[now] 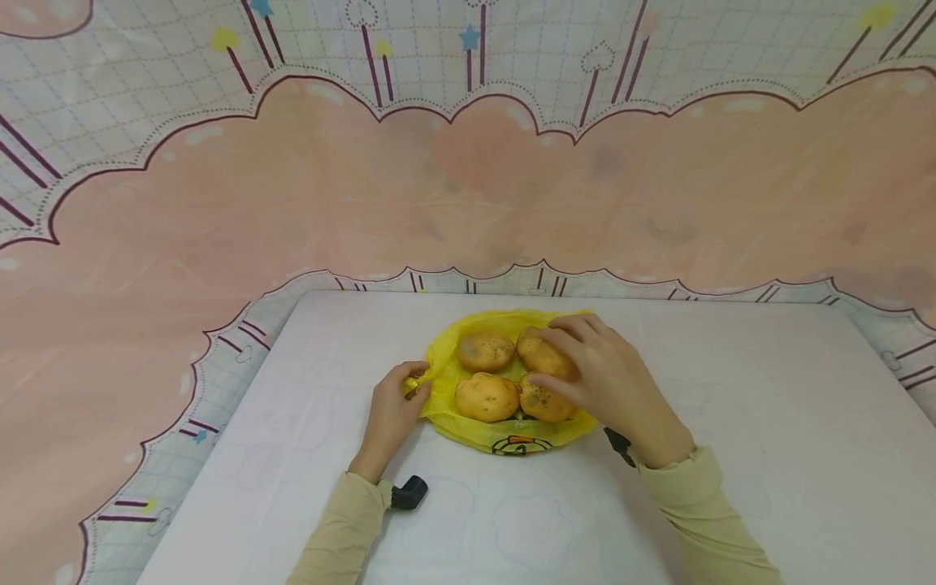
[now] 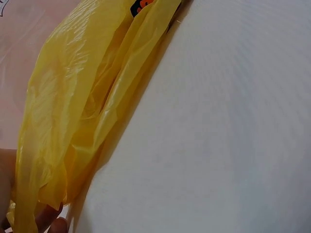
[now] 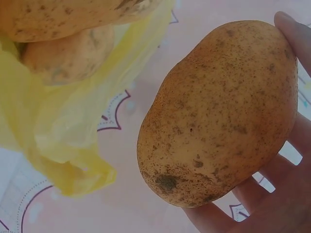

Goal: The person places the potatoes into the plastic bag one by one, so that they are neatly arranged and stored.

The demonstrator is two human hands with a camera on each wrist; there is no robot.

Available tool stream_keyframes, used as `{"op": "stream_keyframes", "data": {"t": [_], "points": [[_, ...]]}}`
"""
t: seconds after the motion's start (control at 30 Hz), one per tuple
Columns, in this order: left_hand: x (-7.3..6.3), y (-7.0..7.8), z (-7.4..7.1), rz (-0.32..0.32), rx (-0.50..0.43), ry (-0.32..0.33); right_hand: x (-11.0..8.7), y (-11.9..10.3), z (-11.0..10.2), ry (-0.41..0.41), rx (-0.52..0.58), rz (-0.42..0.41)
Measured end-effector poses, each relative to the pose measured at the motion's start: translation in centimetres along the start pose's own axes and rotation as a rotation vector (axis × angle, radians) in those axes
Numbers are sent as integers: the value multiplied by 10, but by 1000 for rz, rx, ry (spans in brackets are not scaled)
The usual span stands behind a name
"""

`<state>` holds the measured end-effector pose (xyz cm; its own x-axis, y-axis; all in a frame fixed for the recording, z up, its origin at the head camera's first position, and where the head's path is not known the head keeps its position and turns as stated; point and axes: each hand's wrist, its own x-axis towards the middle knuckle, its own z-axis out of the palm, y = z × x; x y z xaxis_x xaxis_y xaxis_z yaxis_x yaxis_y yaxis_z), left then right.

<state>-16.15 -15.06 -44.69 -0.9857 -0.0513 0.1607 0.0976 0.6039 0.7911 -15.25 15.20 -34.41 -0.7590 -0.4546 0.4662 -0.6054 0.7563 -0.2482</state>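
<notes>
My left hand (image 1: 391,414) grips the gathered left edge of a yellow plastic bag (image 1: 446,410), fingers and thumb around the film. In the left wrist view the bag (image 2: 63,97) hangs in long folds from the fingertips (image 2: 58,225). My right hand (image 1: 614,382) holds a brown-speckled potato (image 3: 218,116) over the bag's right side, thumb on one side and fingers on the other. Inside the bag's open mouth, two potatoes sit at the left, one behind (image 1: 486,352) and one in front (image 1: 487,398). Another potato (image 1: 543,400) lies at the front right, partly under my right thumb.
A white cloth-covered table (image 1: 768,455) stretches around the bag. Behind it hangs a pink and white patterned cloth (image 1: 468,195). A black device (image 1: 409,492) is strapped at the left wrist, and another (image 1: 620,445) shows by the right wrist.
</notes>
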Motion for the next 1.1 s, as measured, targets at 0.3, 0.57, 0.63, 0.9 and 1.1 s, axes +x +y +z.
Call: {"op": "stream_keyframes", "data": {"t": [0.3, 0.57, 0.63, 0.9, 1.1], "points": [[0, 0, -1, -4, -1, 3, 10, -7, 6, -17, -2, -2], [0, 0, -2, 7, 7, 6, 16, -12, 15, -49, 2, -4], [-1, 0, -2, 5, 8, 3, 16, -11, 19, -57, 5, -7], [-1, 0, 0, 16, 20, 2, 19, -13, 29, -103, 17, 4], [-1, -2, 0, 12, 20, 0, 25, -14, 35, -140, 0, 13]]}}
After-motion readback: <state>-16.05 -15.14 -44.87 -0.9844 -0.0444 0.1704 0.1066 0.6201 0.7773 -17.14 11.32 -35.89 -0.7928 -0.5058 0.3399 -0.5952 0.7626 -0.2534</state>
